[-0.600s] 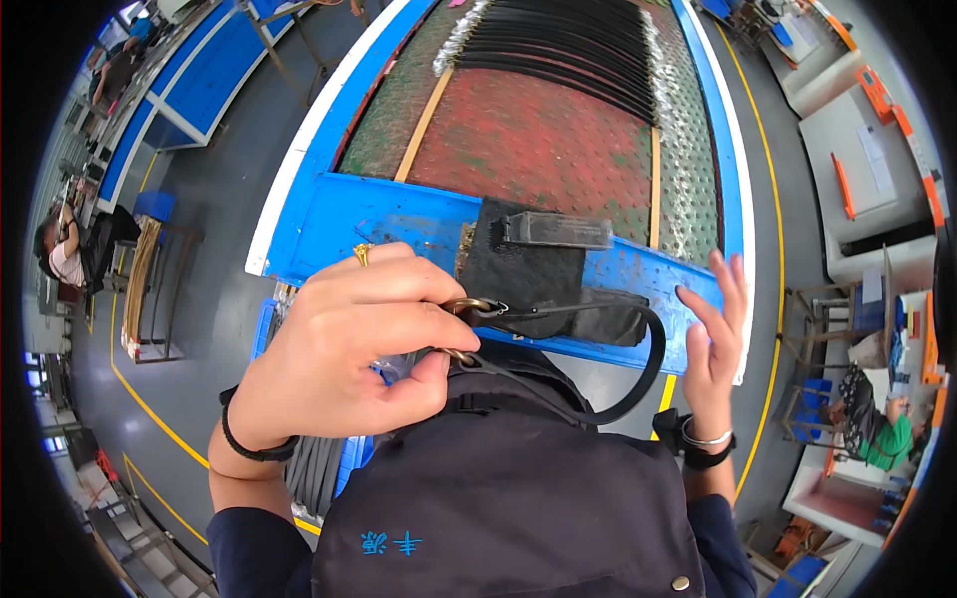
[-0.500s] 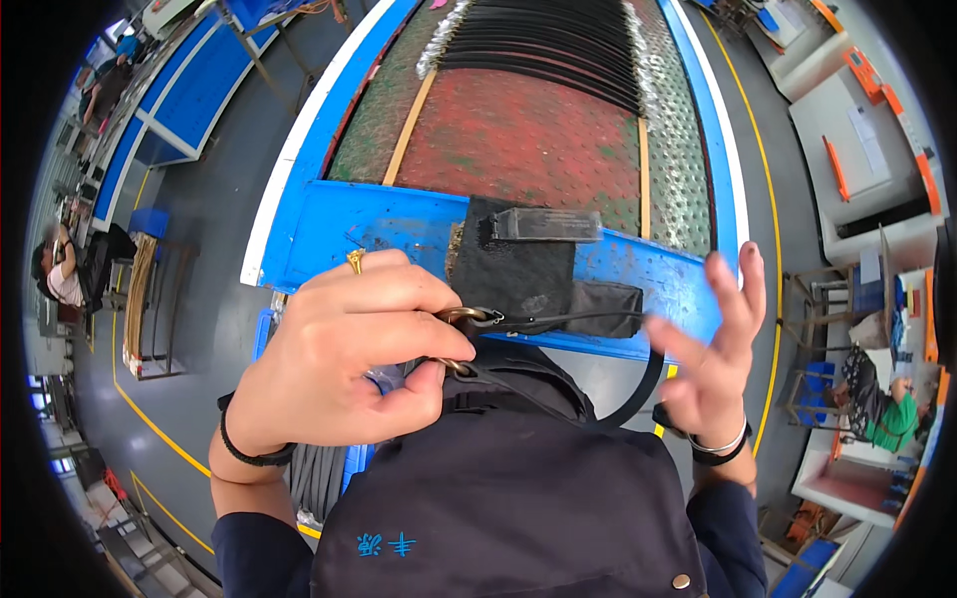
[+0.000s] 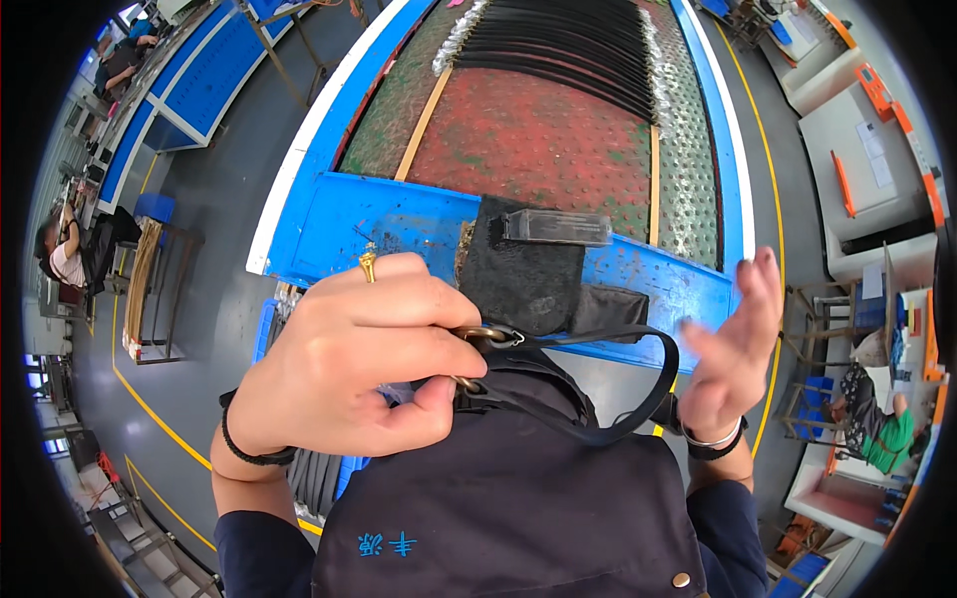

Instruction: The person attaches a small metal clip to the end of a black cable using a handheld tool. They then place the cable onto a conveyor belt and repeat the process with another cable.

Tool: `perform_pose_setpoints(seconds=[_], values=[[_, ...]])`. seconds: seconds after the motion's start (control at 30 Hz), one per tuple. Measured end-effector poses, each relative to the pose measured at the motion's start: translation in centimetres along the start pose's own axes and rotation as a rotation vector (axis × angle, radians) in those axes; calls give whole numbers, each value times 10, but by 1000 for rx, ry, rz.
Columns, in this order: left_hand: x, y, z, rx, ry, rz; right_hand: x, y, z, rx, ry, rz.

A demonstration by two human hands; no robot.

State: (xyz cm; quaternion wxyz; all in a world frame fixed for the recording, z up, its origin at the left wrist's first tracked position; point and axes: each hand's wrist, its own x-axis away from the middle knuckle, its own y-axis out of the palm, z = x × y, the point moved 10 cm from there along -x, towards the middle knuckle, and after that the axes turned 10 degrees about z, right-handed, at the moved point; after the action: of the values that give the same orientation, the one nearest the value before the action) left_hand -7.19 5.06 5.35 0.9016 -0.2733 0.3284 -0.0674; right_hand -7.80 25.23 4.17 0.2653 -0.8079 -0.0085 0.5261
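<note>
My left hand (image 3: 374, 364), a gold ring on one finger, is closed on the ends of a thin black strap (image 3: 671, 369). Near its fingertips show brass-coloured rounded metal pieces (image 3: 489, 335); the fingers partly hide them. The strap bends into a loop toward the right, in front of my dark apron (image 3: 518, 498). My right hand (image 3: 733, 354) is just beyond the loop, its fingers apart and slightly blurred, holding nothing. Beyond the strap, a black cloth pad (image 3: 523, 284) lies over the blue table edge, with a dark rectangular block (image 3: 556, 227) on it.
A long row of black strips (image 3: 548, 55) lies across the red and green textured tabletop (image 3: 528, 140), between two wooden slats. Its blue frame (image 3: 349, 219) has white outer edges. Other people sit at both sides, one in a green top (image 3: 892, 439). Wooden strips stand on a left-hand rack (image 3: 140, 289).
The strap was drawn out toward my right hand; now it hangs in a loose curved loop. My right hand has moved slightly right, away from it. My left hand keeps its grip.
</note>
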Motion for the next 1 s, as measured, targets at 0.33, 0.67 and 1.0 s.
perform_pose_setpoints(seconds=[0.33,0.67,1.0], values=[[2,-1,11,-82,201,26,223,54,138,573,490,-556],[-5,17,15,-99,259,-10,60,-1,75,106,492,-164],[-12,17,22,-89,266,-38,1,39,-21,-100,2,-418]])
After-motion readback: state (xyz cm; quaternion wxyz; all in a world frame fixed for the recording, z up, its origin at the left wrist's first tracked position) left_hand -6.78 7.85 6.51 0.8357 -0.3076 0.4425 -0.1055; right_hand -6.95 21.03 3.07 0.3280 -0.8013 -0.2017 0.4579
